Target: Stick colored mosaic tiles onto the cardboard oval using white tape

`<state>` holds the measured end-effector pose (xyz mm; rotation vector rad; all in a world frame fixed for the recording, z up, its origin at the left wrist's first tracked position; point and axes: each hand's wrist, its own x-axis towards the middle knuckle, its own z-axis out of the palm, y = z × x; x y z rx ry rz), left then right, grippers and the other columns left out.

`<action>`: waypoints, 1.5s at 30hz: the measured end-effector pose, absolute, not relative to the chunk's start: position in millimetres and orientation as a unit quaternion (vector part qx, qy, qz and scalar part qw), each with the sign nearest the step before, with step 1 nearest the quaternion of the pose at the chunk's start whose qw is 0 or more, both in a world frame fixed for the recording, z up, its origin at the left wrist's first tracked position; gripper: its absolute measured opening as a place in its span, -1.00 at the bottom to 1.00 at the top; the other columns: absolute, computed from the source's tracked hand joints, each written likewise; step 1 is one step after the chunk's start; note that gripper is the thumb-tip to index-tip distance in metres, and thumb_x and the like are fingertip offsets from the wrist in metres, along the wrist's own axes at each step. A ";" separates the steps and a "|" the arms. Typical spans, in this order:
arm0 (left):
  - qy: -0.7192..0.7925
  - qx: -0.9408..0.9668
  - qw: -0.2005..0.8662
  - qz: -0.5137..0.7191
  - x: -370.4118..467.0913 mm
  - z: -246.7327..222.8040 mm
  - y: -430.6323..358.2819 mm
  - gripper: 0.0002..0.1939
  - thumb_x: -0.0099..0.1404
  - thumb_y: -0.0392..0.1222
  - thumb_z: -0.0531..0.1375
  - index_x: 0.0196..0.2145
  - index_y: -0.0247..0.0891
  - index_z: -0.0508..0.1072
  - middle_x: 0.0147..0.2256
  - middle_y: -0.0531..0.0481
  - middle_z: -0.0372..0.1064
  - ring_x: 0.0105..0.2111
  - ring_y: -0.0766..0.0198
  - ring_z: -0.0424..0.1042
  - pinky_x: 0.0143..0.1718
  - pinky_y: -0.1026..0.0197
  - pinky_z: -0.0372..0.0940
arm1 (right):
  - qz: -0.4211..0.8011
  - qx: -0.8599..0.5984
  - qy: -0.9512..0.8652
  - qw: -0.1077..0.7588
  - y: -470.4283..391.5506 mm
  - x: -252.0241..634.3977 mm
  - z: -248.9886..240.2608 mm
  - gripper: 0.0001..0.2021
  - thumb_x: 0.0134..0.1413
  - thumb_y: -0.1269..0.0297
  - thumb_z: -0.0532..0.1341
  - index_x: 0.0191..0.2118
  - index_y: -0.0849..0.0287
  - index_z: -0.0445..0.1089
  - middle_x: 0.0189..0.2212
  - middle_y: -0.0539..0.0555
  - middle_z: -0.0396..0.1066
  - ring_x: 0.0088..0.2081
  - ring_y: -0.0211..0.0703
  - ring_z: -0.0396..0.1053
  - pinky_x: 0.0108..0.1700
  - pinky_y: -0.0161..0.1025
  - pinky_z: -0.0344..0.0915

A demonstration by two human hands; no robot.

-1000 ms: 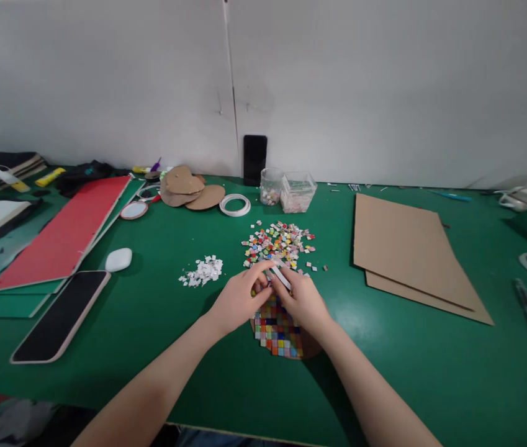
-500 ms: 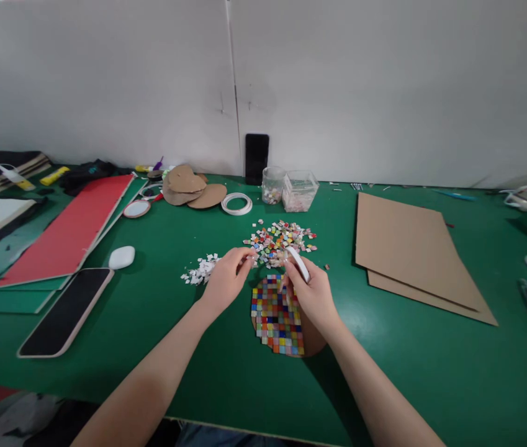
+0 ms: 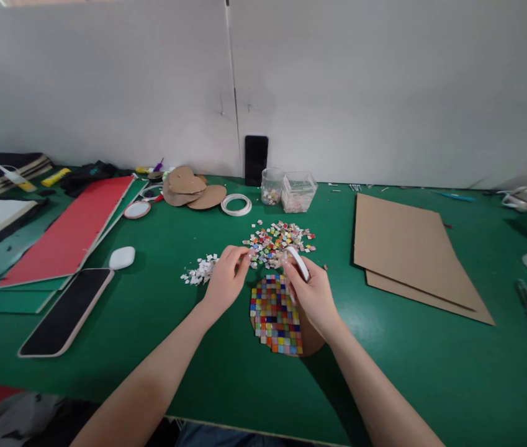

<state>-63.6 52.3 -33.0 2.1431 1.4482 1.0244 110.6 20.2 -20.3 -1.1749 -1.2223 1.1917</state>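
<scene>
My right hand [image 3: 313, 297] is closed on a narrow roll of white tape [image 3: 298, 263], held on edge above a round cardboard piece [image 3: 310, 338]. Colourful mosaic tiles [image 3: 275, 320] in rows cover most of that disc; its right part is bare cardboard. My left hand [image 3: 226, 278] pinches with thumb and fingertips at the near edge of a pile of loose tiles [image 3: 278, 239]; what it holds, if anything, is too small to name. Beside and partly behind my left hand lies a heap of small white paper bits [image 3: 200, 269].
Behind the tiles stand a clear cup [image 3: 272, 185], a clear square box [image 3: 299, 191] and an upright phone [image 3: 256, 160]. Another tape roll [image 3: 236, 205] and cardboard discs [image 3: 193, 186] lie left of them. Cardboard sheets [image 3: 403, 245] lie right; a large phone [image 3: 67, 312] lies left.
My left hand has shifted very slightly left, its fingertips still pinched. The fingers of my right hand have moved a little under the tape roll. The tiled disc looks unchanged.
</scene>
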 end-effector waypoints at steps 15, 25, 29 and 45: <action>0.559 0.755 0.172 0.296 -68.8 -42.0 55.7 -0.79 0.33 -0.19 -0.06 -0.16 -0.25 0.30 -0.39 -0.03 0.31 -0.59 0.38 0.25 -0.62 0.32 0.12 | 0.295 -0.626 -0.556 0.461 30.1 132.1 -26.9 -0.67 0.19 0.19 -0.04 -0.09 0.27 0.32 -0.54 0.07 0.36 -0.60 -0.22 0.31 -0.53 -0.29 0.23; 0.566 0.763 0.177 0.258 -68.5 -40.3 56.3 -0.76 0.30 -0.18 0.00 -0.10 -0.24 0.28 -0.37 -0.01 0.25 -0.64 0.43 0.17 -0.62 0.31 0.14 | 0.280 -0.621 -0.552 0.480 34.9 140.1 -32.6 -0.63 0.15 0.20 0.01 0.02 0.23 0.31 -0.13 0.24 0.39 -0.25 -0.01 0.40 -0.34 -0.18 0.32; 0.551 0.785 0.177 0.220 -68.6 -40.9 55.7 -0.70 0.28 -0.11 0.03 -0.03 -0.15 0.26 -0.26 -0.03 0.24 -0.62 0.43 0.18 -0.61 0.30 0.16 | 0.273 -0.611 -0.538 0.513 33.5 137.2 -30.4 -0.60 0.15 0.17 0.04 0.05 0.22 0.26 -0.19 0.22 0.41 -0.33 -0.06 0.41 -0.37 -0.19 0.32; 0.555 0.800 0.148 0.173 -69.8 -43.6 57.6 -0.85 0.27 -0.13 0.04 -0.26 -0.25 0.26 -0.34 -0.03 0.23 -0.42 0.26 0.29 -0.50 0.25 0.17 | 0.521 -0.428 -0.321 0.665 32.4 135.3 -8.9 -0.66 -0.06 0.20 0.27 -0.10 0.08 0.31 -0.44 -0.03 0.37 -0.40 -0.23 0.39 -0.35 -0.25 0.33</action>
